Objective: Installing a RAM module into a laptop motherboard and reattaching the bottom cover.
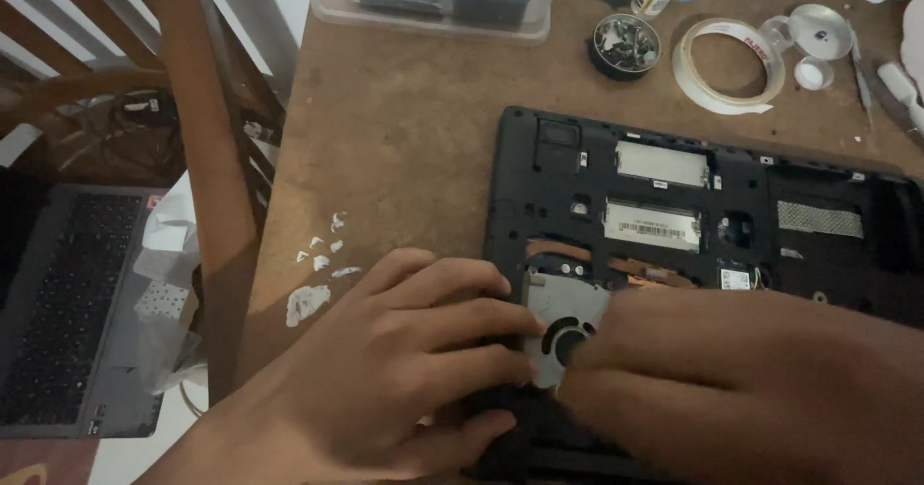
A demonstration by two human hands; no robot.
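Both hands lie flat on the cooling fan (pixel 568 326) from opposite sides: left hand (pixel 385 370) spread, right hand (pixel 731 379) with fingers together, equally near.

you have a brown wooden table (pixel 404 139) under you, its top worn and marked with white paint flecks (pixel 313 297) near the left edge. directly on it lie an opened black laptop base (pixel 693 225), a clear plastic box (pixel 438 4) at the far edge, a small round tin of screws (pixel 625 44), a roll of tape (pixel 729 65) and a clear round lid (pixel 818 31) beside it.
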